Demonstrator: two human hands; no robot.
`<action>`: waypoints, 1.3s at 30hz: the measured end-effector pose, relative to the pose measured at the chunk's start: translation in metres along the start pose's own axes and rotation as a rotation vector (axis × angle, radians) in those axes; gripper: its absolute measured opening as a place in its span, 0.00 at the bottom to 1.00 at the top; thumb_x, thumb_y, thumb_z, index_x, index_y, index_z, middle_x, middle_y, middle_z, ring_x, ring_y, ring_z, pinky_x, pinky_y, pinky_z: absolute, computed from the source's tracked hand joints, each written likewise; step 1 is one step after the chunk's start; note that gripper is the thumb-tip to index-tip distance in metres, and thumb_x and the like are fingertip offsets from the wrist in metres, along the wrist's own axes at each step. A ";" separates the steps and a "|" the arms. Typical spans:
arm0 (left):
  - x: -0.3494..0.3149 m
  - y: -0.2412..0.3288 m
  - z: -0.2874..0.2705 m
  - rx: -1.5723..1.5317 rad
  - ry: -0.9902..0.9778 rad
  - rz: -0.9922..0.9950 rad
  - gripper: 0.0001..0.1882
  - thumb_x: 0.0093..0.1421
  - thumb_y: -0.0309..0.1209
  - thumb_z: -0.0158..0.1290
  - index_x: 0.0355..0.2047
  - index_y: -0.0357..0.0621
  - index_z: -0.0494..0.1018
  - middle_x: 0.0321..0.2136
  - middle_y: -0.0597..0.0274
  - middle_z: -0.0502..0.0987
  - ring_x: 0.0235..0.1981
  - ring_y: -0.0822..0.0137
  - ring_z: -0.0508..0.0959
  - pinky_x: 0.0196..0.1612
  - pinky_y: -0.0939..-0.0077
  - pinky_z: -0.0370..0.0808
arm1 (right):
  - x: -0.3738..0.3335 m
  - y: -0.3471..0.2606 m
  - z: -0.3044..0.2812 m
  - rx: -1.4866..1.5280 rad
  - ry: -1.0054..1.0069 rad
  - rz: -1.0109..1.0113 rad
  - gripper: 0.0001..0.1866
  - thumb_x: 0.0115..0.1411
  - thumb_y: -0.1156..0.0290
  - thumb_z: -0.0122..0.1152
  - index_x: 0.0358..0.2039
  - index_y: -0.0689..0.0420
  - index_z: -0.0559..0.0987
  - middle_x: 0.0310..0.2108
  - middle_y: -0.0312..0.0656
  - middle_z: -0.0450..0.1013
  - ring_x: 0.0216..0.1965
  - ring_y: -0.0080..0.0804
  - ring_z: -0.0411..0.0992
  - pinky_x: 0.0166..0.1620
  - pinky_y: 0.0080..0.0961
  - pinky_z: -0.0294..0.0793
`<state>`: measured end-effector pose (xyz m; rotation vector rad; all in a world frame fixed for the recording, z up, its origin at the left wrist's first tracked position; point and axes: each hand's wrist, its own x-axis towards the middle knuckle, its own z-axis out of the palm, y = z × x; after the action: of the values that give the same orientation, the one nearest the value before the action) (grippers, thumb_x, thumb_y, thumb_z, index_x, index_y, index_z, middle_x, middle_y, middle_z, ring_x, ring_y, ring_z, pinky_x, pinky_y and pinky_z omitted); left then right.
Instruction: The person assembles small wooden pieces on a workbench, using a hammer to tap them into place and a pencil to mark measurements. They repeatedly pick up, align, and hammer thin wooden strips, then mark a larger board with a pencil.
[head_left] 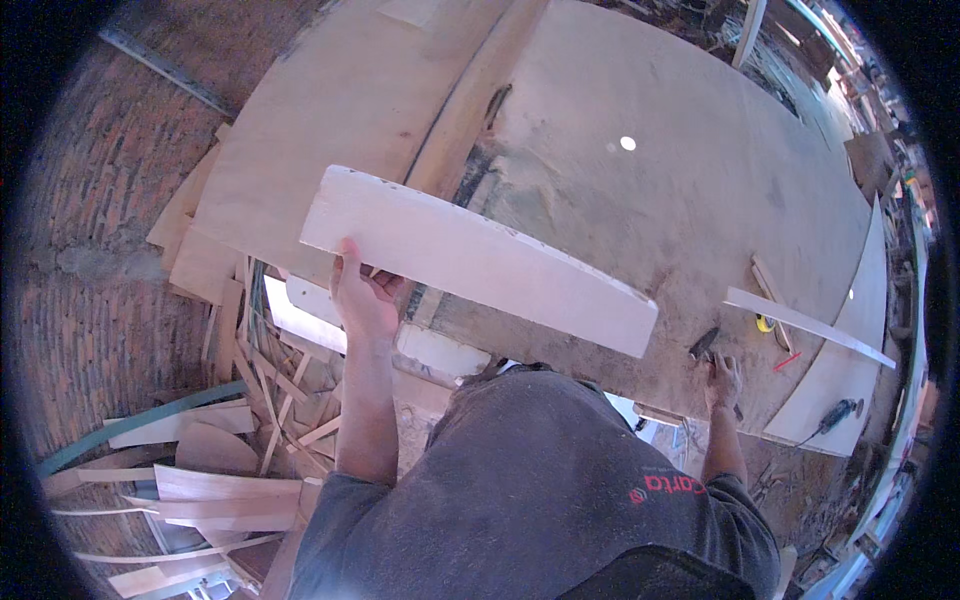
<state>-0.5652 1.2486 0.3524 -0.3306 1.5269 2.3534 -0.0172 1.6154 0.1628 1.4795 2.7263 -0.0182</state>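
Observation:
A long pale wooden board [480,262] is raised at a slant above the worktable [620,220]. My left hand [365,300] grips its left end from the near edge, thumb on the upper face and the fingers curled beneath. The board's right end hangs over the table with no hand on it. Beside the table's near right edge, my right hand [722,382] is closed round a hammer [704,343]. The hammer's dark head shows past my fingers, and most of the handle is hidden by the hand.
Right of the hammer lie a yellow tape measure [765,323], a red pencil [787,361], a wooden stick [769,290] and a long pale strip [812,327]. A dark tool [836,416] rests on a thin sheet [800,410]. Wood offcuts [230,490] are heaped at lower left beside a brick floor [110,330].

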 end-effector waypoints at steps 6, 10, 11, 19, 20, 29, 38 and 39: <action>0.026 -0.059 0.010 -0.086 -0.018 -0.145 0.26 0.74 0.52 0.46 0.62 0.47 0.66 0.48 0.54 0.75 0.45 0.55 0.79 0.41 0.58 0.81 | -0.016 0.005 -0.002 0.191 0.254 -0.009 0.24 0.59 0.74 0.64 0.58 0.52 0.78 0.46 0.50 0.75 0.45 0.51 0.75 0.49 0.41 0.77; 0.045 -0.104 0.026 -0.128 -0.036 -0.177 0.26 0.74 0.52 0.45 0.61 0.48 0.67 0.48 0.55 0.75 0.43 0.56 0.78 0.41 0.56 0.80 | 0.018 -0.070 0.005 1.234 0.185 0.386 0.35 0.56 0.79 0.65 0.66 0.54 0.70 0.51 0.50 0.74 0.48 0.49 0.75 0.53 0.39 0.77; 0.050 -0.112 0.028 -0.134 -0.028 -0.201 0.26 0.74 0.52 0.45 0.61 0.48 0.67 0.49 0.55 0.75 0.43 0.56 0.78 0.41 0.56 0.79 | 0.024 -0.089 0.003 1.115 0.197 0.293 0.37 0.55 0.79 0.65 0.67 0.54 0.69 0.52 0.50 0.73 0.51 0.49 0.74 0.55 0.40 0.76; 0.094 -0.159 0.033 -0.159 0.144 -0.270 0.27 0.74 0.54 0.43 0.61 0.49 0.67 0.52 0.54 0.75 0.45 0.56 0.78 0.42 0.57 0.78 | 0.065 -0.181 -0.074 0.169 0.272 0.130 0.53 0.46 0.68 0.70 0.73 0.59 0.56 0.69 0.55 0.56 0.68 0.57 0.58 0.69 0.53 0.57; 0.096 -0.163 0.034 -0.161 0.139 -0.259 0.27 0.74 0.54 0.43 0.61 0.49 0.67 0.52 0.54 0.75 0.46 0.56 0.78 0.43 0.56 0.79 | 0.070 -0.186 -0.084 0.102 0.303 0.124 0.55 0.46 0.67 0.71 0.73 0.60 0.54 0.70 0.55 0.54 0.69 0.58 0.57 0.69 0.54 0.54; 0.098 -0.209 0.067 -0.159 0.011 -0.308 0.26 0.74 0.54 0.43 0.61 0.50 0.65 0.53 0.58 0.75 0.48 0.58 0.80 0.43 0.53 0.82 | 0.165 -0.240 -0.132 0.189 0.038 -0.366 0.61 0.41 0.61 0.80 0.75 0.48 0.55 0.74 0.49 0.52 0.73 0.57 0.51 0.72 0.58 0.51; 0.112 -0.224 0.120 0.027 -0.030 -0.550 0.26 0.72 0.55 0.47 0.56 0.47 0.69 0.50 0.55 0.77 0.45 0.59 0.83 0.35 0.55 0.82 | 0.260 -0.268 -0.081 0.247 -0.375 -0.594 0.63 0.32 0.60 0.86 0.72 0.42 0.63 0.71 0.45 0.59 0.69 0.54 0.59 0.71 0.55 0.57; 0.114 -0.214 0.121 0.226 -0.159 -0.587 0.26 0.71 0.54 0.49 0.54 0.45 0.71 0.48 0.55 0.79 0.45 0.58 0.83 0.35 0.54 0.82 | 0.268 -0.265 -0.074 0.232 -0.337 -0.602 0.63 0.32 0.61 0.86 0.72 0.42 0.62 0.71 0.45 0.60 0.69 0.54 0.60 0.70 0.54 0.58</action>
<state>-0.5908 1.4565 0.1800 -0.4516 1.3693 1.6983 -0.3874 1.6973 0.2238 0.5545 2.8182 -0.5585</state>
